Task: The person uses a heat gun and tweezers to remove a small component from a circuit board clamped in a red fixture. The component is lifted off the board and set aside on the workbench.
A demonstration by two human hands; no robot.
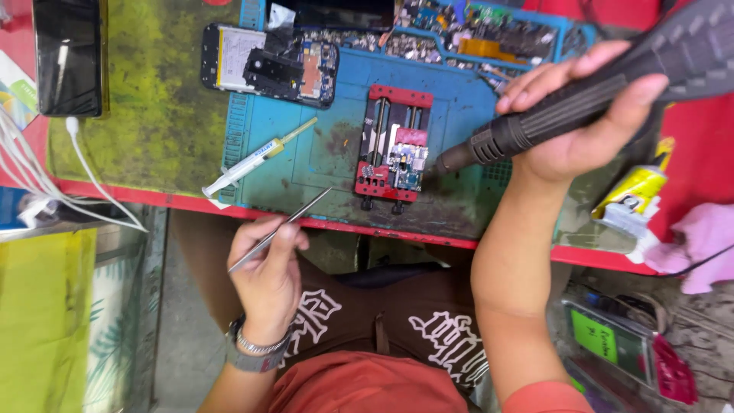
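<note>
My right hand (581, 115) grips a black ribbed hot-air tool (535, 122) whose nozzle points left at a small circuit board (405, 164). The board is clamped in a red and black holder (394, 145) on a blue work mat (321, 153). Below the table edge, my left hand (267, 279) holds thin metal tweezers (287, 226), with the tip up near the mat's front edge, short of the holder. A white syringe (256, 158) lies on the mat left of the holder.
An opened phone (267, 65) lies at the mat's top left. A dark phone (67, 57) with a white cable (92, 176) sits far left. Trays of small parts (474, 34) line the back. A yellow tube (634, 195) and pink cloth (707, 245) lie right.
</note>
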